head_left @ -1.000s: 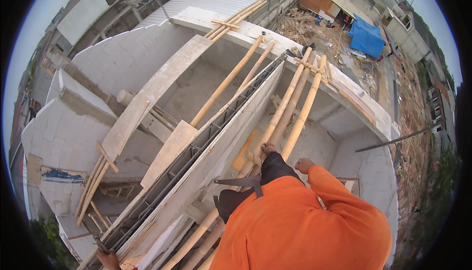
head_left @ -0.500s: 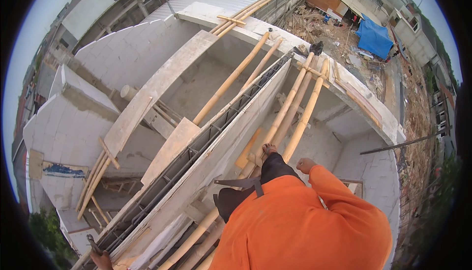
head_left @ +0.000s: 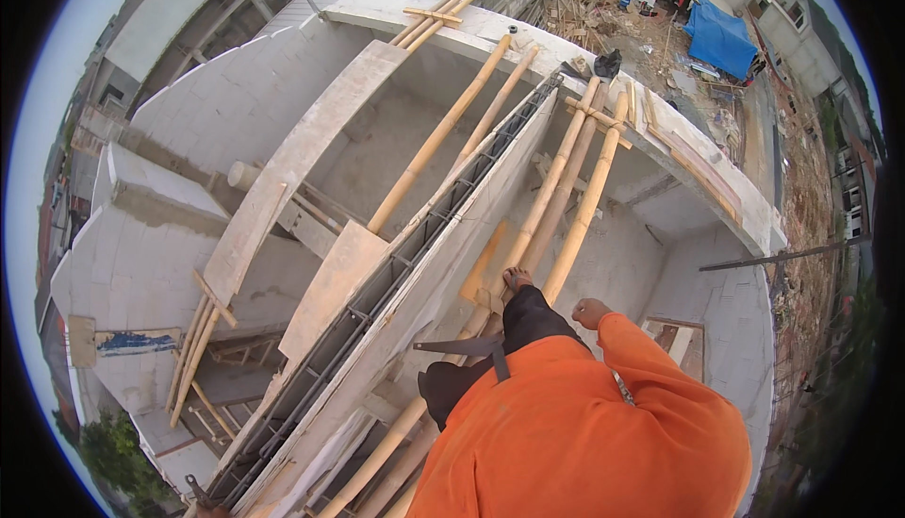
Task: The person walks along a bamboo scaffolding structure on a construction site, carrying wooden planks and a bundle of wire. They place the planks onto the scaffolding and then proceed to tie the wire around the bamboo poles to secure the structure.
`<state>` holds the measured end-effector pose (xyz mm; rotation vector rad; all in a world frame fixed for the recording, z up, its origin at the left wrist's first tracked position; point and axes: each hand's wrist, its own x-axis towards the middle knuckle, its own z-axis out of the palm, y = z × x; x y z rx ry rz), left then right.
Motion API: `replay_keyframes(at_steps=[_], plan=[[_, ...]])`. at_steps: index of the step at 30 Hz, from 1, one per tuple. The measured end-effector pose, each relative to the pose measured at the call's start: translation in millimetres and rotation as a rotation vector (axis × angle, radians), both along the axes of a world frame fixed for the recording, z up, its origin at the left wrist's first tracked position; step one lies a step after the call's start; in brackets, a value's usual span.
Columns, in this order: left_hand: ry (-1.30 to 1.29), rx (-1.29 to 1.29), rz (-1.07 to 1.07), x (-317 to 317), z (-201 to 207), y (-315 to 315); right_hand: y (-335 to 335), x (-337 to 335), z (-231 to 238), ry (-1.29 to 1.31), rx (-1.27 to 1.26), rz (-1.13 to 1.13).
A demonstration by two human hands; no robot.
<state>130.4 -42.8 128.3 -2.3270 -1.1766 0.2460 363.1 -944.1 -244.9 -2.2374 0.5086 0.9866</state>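
My right hand (head_left: pixel 591 312) is a closed fist at the end of a bent orange sleeve, with nothing seen sticking out of it. It hangs in the air to the right of the bamboo poles (head_left: pixel 573 226). At the lower left rim my left hand (head_left: pixel 213 511) shows only in part, closed around dark metal pincers (head_left: pixel 198 492). It is by the lower end of the long formwork trough (head_left: pixel 344 329), which has steel bars inside. A bare foot (head_left: pixel 516 278) stands on the poles. A dark tapering blade (head_left: pixel 457 346) juts out at my waist.
Open rooms with pale block walls (head_left: pixel 716 306) drop away on both sides. Planks (head_left: pixel 325 131) and another bamboo pole (head_left: pixel 441 136) span the left room. A concrete beam (head_left: pixel 698 155) runs along the far edge. Beyond are rubble and a blue tarp (head_left: pixel 718 42).
My view has shifted a little. My left hand with the pincers has slipped lower, mostly out at the bottom rim. My right fist and the foot stay nearly in place.
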Motion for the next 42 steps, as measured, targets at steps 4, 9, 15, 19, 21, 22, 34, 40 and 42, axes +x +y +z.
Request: replay_keyframes(at_steps=[4, 9, 15, 19, 21, 22, 34, 40, 42], plan=[[-0.54, 0.206, 0.002, 61.0, -21.7, -61.3, -6.5, 9.6, 12.4, 0.042, 0.023, 0.006], [-0.91, -0.104, -0.032, 185.5, -19.1, -233.6, -28.1, 24.3, 4.6, -0.036, 0.024, -0.074], [-0.806, -0.712, -0.226, 320.6, -165.7, -393.6, -58.5, 26.9, -3.1, -0.064, 0.049, -0.147], [-0.579, -0.657, -0.416, 374.8, -263.2, -437.7, -85.0, 29.5, 4.9, -0.039, 0.063, -0.251], [-0.458, -0.722, -0.35, 388.9, -294.8, -440.7, -104.3, 27.6, 0.6, -0.026, 0.052, -0.297], [-0.397, -0.751, -0.319, 395.0, -305.2, -440.8, -113.8, 25.3, -3.8, -0.034, 0.037, -0.325], [-0.283, -0.647, -0.309, 389.4, -328.5, -434.3, -184.7, 45.1, 6.0, 0.011, 0.028, -0.505], [-0.17, -0.604, -0.255, 392.1, -335.6, -429.8, -218.6, 81.0, 13.2, -0.058, 0.027, -0.609], [-0.114, -0.614, -0.199, 395.0, -341.8, -423.7, -223.6, 84.1, 11.5, -0.072, 0.02, -0.615]])
